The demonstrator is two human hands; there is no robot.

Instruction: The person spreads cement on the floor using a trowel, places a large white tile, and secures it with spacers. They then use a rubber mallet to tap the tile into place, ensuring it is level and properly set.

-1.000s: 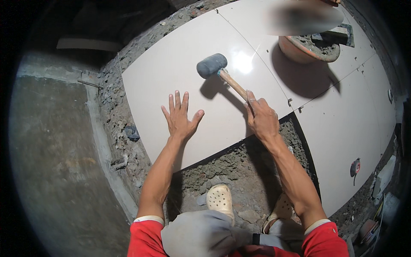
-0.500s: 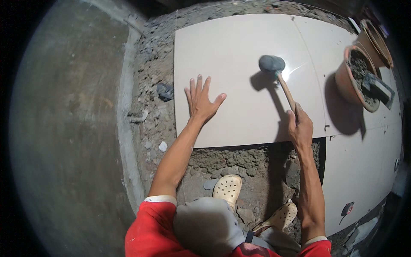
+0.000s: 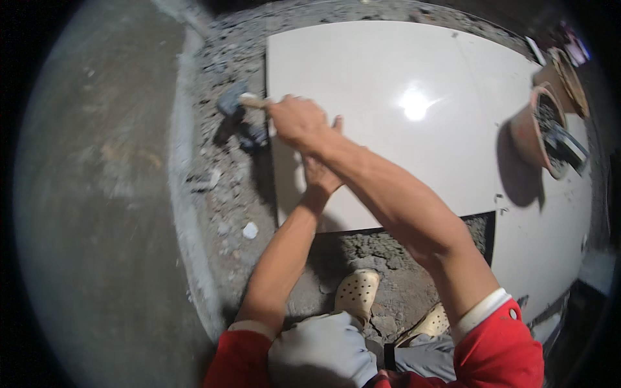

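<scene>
My right hand (image 3: 296, 118) is wrapped round the short wooden handle of a rubber mallet (image 3: 231, 99), reaching across to the left. The mallet's dark head hangs over the rubble just past the left edge of a large pale floor tile (image 3: 388, 71). Beneath my right wrist, my left hand (image 3: 319, 173) rests on the tile near that edge. Its thumb sticks out apart, while most of its fingers are hidden behind the right hand and forearm.
Rough mortar and rubble (image 3: 223, 161) border the tile, with a smooth concrete floor (image 3: 97, 194) farther left. At right, a bucket of mortar (image 3: 527, 129) with a trowel (image 3: 566, 147) stands beside another bucket (image 3: 572, 81). My cream clogs (image 3: 357, 294) stand in the gap in front.
My right hand has swung the mallet from above the tile's middle across to its left edge, crossing over my left hand. The left hand stays on the tile, slightly shifted.
</scene>
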